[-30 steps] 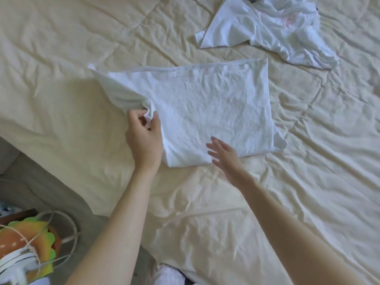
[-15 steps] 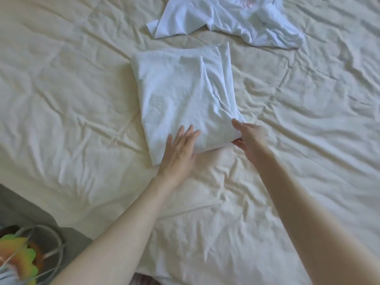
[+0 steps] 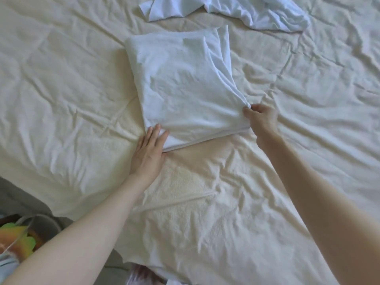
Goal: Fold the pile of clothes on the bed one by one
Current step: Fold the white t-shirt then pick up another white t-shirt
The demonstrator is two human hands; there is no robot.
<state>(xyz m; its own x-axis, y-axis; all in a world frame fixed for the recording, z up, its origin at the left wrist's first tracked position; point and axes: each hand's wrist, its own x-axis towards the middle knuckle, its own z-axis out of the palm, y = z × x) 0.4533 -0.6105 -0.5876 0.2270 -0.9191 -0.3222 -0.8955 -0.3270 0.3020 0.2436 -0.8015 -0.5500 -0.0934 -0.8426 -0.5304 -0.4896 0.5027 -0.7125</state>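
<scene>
A white garment (image 3: 185,87), folded into a rough rectangle, lies in the middle of the cream bed cover (image 3: 61,89). My left hand (image 3: 149,151) lies flat with straight fingers on its near left corner. My right hand (image 3: 260,118) pinches the garment's near right corner, where several layers bunch together. A loose, crumpled white shirt (image 3: 246,11) sits beyond it at the top edge of the view, partly cut off.
The bed's near left edge drops to a grey floor (image 3: 16,202). A colourful green and orange object with a white cord (image 3: 18,241) sits at the bottom left. Wrinkled bed cover stretches wide on both sides of the folded garment.
The left hand folded the garment's left half over to the right, then pressed flat and slid to the near left corner. The right hand took hold of the near right corner.
</scene>
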